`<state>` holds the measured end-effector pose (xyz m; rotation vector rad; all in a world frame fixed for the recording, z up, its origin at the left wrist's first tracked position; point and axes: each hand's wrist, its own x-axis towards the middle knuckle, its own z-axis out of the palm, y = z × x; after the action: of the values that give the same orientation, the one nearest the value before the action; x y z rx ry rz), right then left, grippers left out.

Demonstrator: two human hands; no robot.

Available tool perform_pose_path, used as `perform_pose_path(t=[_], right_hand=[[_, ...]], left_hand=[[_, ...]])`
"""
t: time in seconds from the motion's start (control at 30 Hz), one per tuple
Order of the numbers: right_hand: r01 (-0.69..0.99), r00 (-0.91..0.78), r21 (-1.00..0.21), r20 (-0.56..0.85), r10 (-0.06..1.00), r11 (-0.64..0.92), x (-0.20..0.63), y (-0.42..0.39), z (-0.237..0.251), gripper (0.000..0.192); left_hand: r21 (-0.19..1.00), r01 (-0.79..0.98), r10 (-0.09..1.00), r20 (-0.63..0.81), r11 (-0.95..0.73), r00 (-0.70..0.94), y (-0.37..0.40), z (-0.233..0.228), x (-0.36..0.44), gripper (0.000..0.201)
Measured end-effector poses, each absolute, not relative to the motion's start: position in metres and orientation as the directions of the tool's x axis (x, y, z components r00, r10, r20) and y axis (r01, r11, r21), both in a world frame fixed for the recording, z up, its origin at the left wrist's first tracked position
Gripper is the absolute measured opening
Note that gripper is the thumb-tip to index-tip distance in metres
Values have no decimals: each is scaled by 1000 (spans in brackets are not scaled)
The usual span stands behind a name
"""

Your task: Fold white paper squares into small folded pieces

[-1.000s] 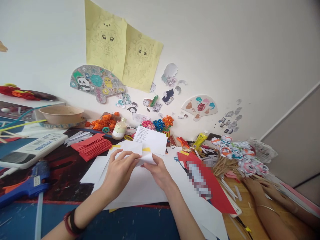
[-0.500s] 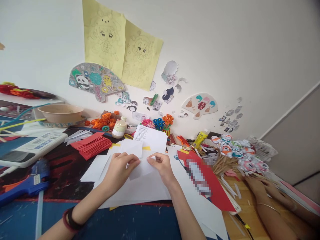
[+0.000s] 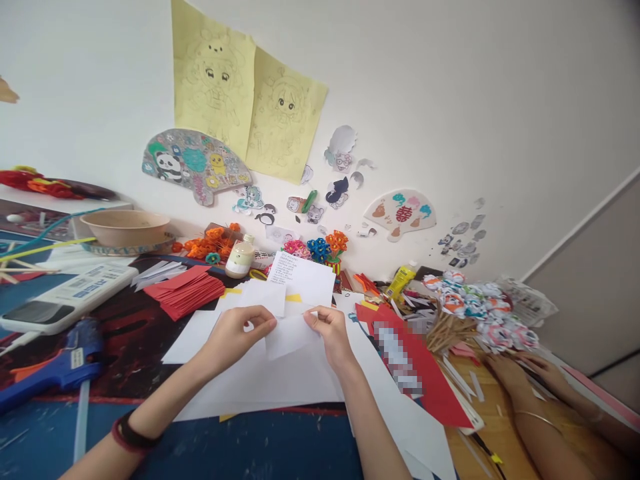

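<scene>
Across the head view, a cluttered desk (image 3: 210,447) with a dark blue, red-patterned top runs up to a white wall (image 3: 450,100) hung with two yellow drawings (image 3: 245,93) and paper fans. Near the middle, the left hand (image 3: 233,333) and right hand (image 3: 333,331) each pinch a top corner of a small white paper (image 3: 289,337), thumb and fingers closed on it, lifting it just above a spread of larger white sheets (image 3: 270,383). A stack of red papers (image 3: 185,292) lies to the left behind the sheets, with a blue glue gun (image 3: 55,367) and a white device (image 3: 65,297) nearer the left edge. A red card (image 3: 425,373) lies just right of the sheets, and past it a bunch of paper flowers on sticks (image 3: 475,310). Another person's hand (image 3: 520,373) rests on the wooden surface at far right. The desk's back edge is crowded with a bowl (image 3: 125,228), a small bottle (image 3: 239,258) and paper blooms; bare blue desk shows only along the near edge, below the sheets between the forearms.
</scene>
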<state>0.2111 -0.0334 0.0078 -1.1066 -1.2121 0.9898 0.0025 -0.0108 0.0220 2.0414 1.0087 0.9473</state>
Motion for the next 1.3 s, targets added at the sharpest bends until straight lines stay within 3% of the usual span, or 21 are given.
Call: perform_pose_path(t=[0.17,0.33,0.47,0.7,0.9,1.03,1.13,1.23,1.3], right_hand=[[-46,3,-983,175,984,175,205,-37,11,28],[-88,-40,-982,174,984,170,206,-36,16,37],[-28,-95,-982,189,977,187,207,-35,12,31],[76,-82,-970,225,971,231,201,-35,8,31],[129,-144,-964,215,966,233,202,-36,6,30],[120,-134,-970,194,972,210,203,-37,4,30],[79,-244,-986,121,962,144,202,-39,5,30],[83,-339,-992,64,938,98,202,-41,6,33],[91,-305,-988,90,948,123,202,-40,8,34]], left_hand=[[829,293,782,248,-477,572,-13,20,6,27],[970,114,867,134,-213,479,-15,10,13,32],[994,59,870,53,-93,491,-21,12,18,30],[998,-1,820,51,-61,571,-25,13,20,36],[988,80,844,71,-133,531,-20,11,18,39],[962,143,899,156,-232,409,-15,8,16,38],[958,142,915,183,-247,360,-15,7,15,38],[922,219,898,222,-320,379,-18,7,16,37],[865,284,863,275,-415,424,-20,7,18,34]])
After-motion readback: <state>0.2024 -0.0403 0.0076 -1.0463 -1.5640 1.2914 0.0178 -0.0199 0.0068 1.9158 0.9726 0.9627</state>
